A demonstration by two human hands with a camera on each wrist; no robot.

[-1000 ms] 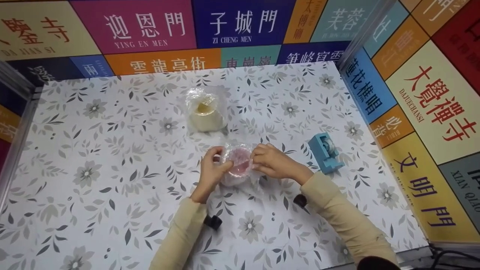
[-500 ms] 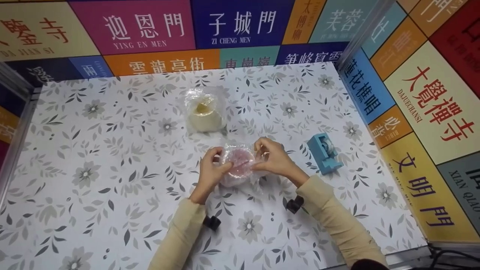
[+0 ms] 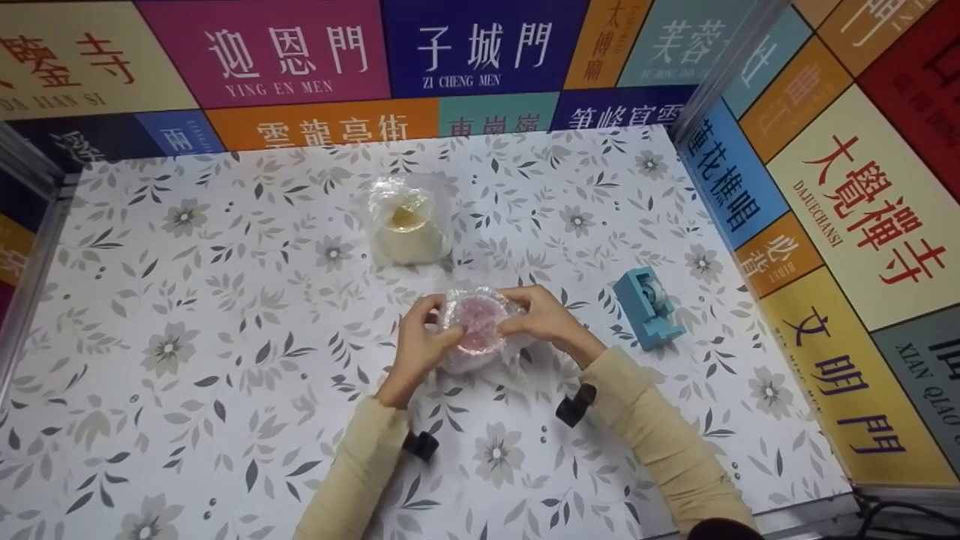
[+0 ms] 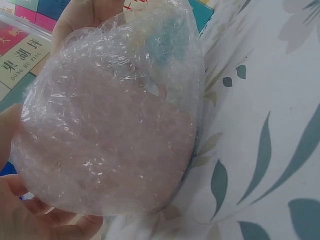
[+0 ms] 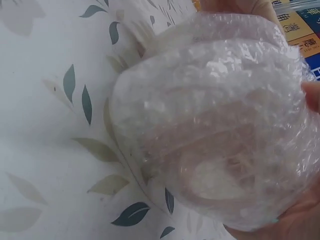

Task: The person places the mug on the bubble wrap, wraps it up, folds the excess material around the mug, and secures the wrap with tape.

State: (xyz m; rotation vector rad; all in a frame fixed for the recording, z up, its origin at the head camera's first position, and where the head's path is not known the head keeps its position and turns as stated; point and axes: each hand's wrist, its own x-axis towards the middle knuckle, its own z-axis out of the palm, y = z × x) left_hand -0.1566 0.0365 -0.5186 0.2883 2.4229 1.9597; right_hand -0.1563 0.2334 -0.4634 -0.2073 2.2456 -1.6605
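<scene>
A pink cup (image 3: 480,330) wrapped in bubble wrap (image 5: 225,65) stands on the table in front of the person, its round rim facing up in the head view. My left hand (image 3: 418,341) grips its left side, the thumb over the rim and the fingers round the far side. On the right, my right hand (image 3: 549,319) holds the wrap with the thumb near the rim and the fingers behind. The left wrist view shows the pink body (image 4: 115,135) through the clear film. A handle-like loop (image 5: 185,175) shows dimly in the right wrist view.
Behind the cup stands a cream-coloured vessel (image 3: 409,236), also in bubble wrap. A blue tape dispenser (image 3: 649,307) with a roll of clear tape is to the right. Panels with printed characters (image 3: 300,60) border the floral table (image 3: 225,315) at the back and right.
My right hand first lifted and spread its thumb and fingers, then closed in round the cup's right side. The right forearm shifted left. My left hand kept its hold.
</scene>
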